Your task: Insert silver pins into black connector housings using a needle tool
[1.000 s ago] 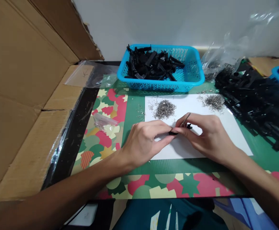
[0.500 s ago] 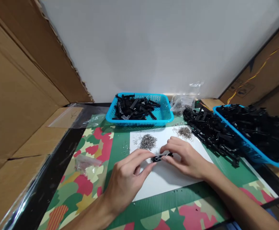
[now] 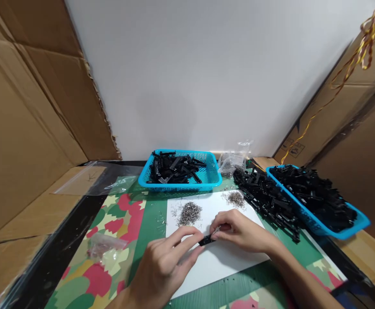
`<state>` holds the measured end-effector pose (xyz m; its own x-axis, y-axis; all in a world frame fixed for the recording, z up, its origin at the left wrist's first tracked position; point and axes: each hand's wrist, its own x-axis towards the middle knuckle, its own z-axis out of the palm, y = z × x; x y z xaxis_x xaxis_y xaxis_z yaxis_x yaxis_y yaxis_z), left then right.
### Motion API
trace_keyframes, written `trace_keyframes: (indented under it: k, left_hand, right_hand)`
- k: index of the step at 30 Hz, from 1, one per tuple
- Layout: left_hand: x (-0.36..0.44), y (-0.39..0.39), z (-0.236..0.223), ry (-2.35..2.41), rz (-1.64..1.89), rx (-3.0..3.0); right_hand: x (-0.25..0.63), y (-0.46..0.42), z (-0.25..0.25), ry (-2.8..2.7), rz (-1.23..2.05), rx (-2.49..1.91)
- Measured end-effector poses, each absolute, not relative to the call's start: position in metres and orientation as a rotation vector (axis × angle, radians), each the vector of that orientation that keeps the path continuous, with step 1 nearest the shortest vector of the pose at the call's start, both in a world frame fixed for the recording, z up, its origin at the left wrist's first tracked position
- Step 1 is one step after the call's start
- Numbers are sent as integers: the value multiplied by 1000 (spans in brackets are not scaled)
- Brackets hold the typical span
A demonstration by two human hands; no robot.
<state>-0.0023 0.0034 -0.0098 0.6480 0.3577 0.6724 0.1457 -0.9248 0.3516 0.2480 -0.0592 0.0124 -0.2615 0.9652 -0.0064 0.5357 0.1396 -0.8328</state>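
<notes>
A small black plastic part [image 3: 206,240] is held over the white sheet [image 3: 228,262]. My left hand [image 3: 170,262] is closed, its thumb and fingers gripping the part's left end. At the other end my right hand [image 3: 237,230] pinches a thin, light-coloured piece [image 3: 217,230] against the part; its exact kind is too small to make out. Just beyond the hands lies a pile of tiny metal pieces [image 3: 190,213], perhaps springs or pins. A smaller pile of similar metal pieces [image 3: 236,198] lies near the sheet's far right corner.
Behind the sheet stands a blue basket [image 3: 174,187] partly filled with black parts. To the right, a heap of loose black parts [image 3: 267,199] borders a fuller blue basket [image 3: 351,234]. Clear plastic bags [image 3: 107,246] lie left and at the back [image 3: 232,165]. Cardboard walls [image 3: 29,107] flank the table.
The head view has tilted up, so the table things sit lower in it. My right fingers have closed in on the black part's right end, covering more of it.
</notes>
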Motion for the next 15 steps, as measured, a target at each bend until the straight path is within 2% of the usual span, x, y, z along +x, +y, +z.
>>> trace_keyframes:
  k: [2, 5, 7, 10, 15]
  left_hand:
    - [-2, 2, -12, 454, 1224, 2594]
    - [-2, -2, -16, 578, 1308, 2460]
    - [-2, -4, -17, 579, 1285, 2400]
    - [-4, -7, -16, 538, 1230, 2434]
    - [-7, -11, -11, 358, 1160, 2565]
  right_hand:
    - [257, -57, 15, -1937, 898, -1469]
    - [291, -49, 27, -2049, 349, -1719]
    - [325, -41, 39, -2028, 176, -1810]
    - [376, -28, 58, -2018, 74, -1877]
    - [417, -21, 76, -2026, 91, -1958]
